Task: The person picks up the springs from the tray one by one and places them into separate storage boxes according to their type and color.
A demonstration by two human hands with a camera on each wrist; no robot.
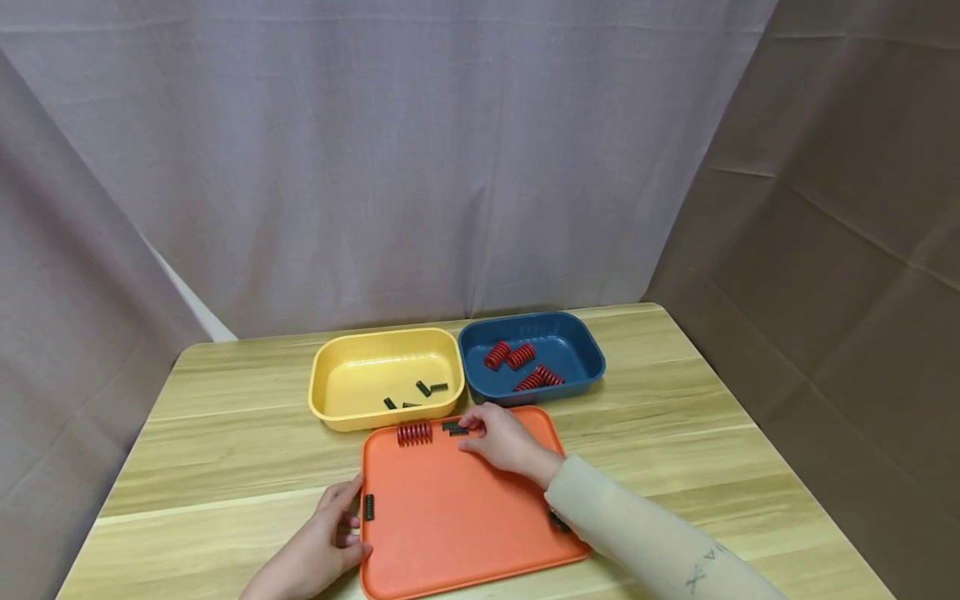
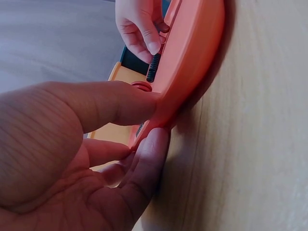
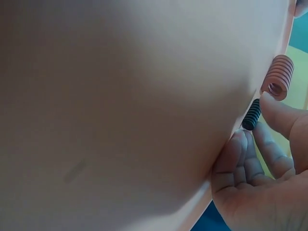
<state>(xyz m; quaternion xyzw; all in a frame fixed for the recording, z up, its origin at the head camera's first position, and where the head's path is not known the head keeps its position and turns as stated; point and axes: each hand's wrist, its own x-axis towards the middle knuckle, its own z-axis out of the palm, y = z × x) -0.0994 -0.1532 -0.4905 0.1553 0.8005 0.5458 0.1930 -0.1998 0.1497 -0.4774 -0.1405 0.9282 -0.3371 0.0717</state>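
My left hand (image 1: pixel 322 533) grips the left rim of the orange tray (image 1: pixel 465 508), its fingertips and thumb right at the edge. At the tray's far edge, my right hand (image 1: pixel 501 437) pinches a small dark spring (image 3: pixel 251 114) between thumb and fingers. The dark spring lies along the rim, partly covered by fingertips in the head view. Beside it, to the left, a larger red spring (image 1: pixel 415 433) lies against the same rim. Another dark spring (image 1: pixel 369 507) lies along the left rim near my left hand. A dark piece (image 1: pixel 558 522) at the right rim is partly hidden by the right sleeve.
Behind the tray stands a yellow bin (image 1: pixel 322 392) with several small dark springs. A blue bin (image 1: pixel 592 358) holding several red springs adjoins it on the right. All rest on a wooden table (image 1: pixel 225 467), with grey curtains (image 1: pixel 375 167) behind and at the sides.
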